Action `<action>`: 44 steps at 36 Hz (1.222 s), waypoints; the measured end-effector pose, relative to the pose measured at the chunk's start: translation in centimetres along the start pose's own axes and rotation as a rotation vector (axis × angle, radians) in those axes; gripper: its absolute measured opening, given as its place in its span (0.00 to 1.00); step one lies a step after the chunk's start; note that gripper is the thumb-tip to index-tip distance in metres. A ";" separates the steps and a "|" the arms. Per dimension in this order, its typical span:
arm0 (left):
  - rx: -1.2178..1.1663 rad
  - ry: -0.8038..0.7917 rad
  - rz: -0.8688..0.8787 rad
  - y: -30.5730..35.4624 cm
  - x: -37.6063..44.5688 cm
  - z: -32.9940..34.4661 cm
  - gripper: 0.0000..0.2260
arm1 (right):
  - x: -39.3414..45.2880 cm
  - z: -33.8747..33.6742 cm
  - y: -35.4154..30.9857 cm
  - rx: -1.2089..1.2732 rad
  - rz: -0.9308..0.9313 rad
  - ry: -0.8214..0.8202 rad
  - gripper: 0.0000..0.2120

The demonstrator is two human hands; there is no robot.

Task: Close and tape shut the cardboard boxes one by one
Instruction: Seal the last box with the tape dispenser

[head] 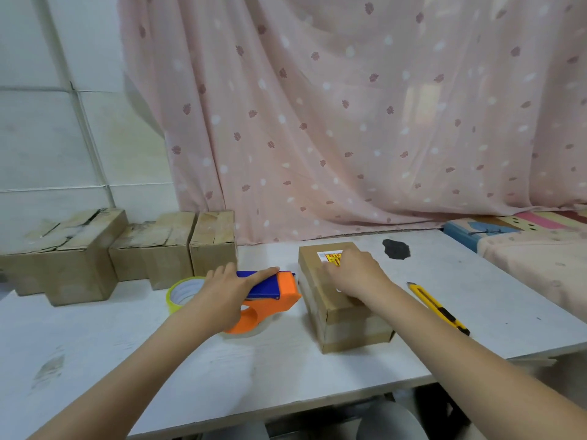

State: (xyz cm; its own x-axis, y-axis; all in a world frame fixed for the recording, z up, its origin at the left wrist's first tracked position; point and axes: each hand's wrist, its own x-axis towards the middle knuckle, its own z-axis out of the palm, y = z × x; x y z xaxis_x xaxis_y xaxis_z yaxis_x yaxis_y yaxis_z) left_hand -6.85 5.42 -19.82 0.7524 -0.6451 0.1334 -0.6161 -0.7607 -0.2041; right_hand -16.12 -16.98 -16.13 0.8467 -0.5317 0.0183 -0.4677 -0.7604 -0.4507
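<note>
While flat on the small box [341,300] mid-surface, right hand [352,274] with fingers spread, pinning flaps shut; left hand [227,292] wrapped round orange tape dispenser [273,296] just beside it, ready for taping; 3 more boxes [152,249] waiting far left

Home rm used for packing: pink curtain [349,122], bedding [533,249] beside white table [190,360], stacked boxes [127,252].

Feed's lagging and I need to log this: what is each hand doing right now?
Left hand: grips the orange and blue plastic tape dispenser.
Right hand: open, pressing on top of the small brown cardboard box.
</note>
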 end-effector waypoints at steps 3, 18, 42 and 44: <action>-0.044 -0.068 0.030 -0.5 0.0 -0.6 0.39 | 2.6 1.4 -1.2 -0.184 0.234 -0.194 0.40; -0.391 -0.244 0.161 -4.2 0.8 -3.4 0.40 | 4.4 -0.2 -3.8 -0.358 0.253 -0.474 0.31; -0.567 -0.161 0.174 -4.3 0.5 -2.8 0.40 | 4.4 -4.5 -1.0 0.028 0.287 -0.551 0.52; -0.567 -0.156 0.172 -4.3 0.4 -2.8 0.41 | 4.3 -4.9 -0.7 0.056 0.300 -0.559 0.52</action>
State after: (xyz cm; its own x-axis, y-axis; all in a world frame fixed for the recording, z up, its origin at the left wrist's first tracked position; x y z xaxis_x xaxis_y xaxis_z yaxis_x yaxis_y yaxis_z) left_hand -4.58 8.23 -16.22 0.6296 -0.7769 -0.0076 -0.7279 -0.5933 0.3438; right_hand -13.38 -20.54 -11.37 0.6923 -0.4322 -0.5778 -0.7041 -0.5798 -0.4100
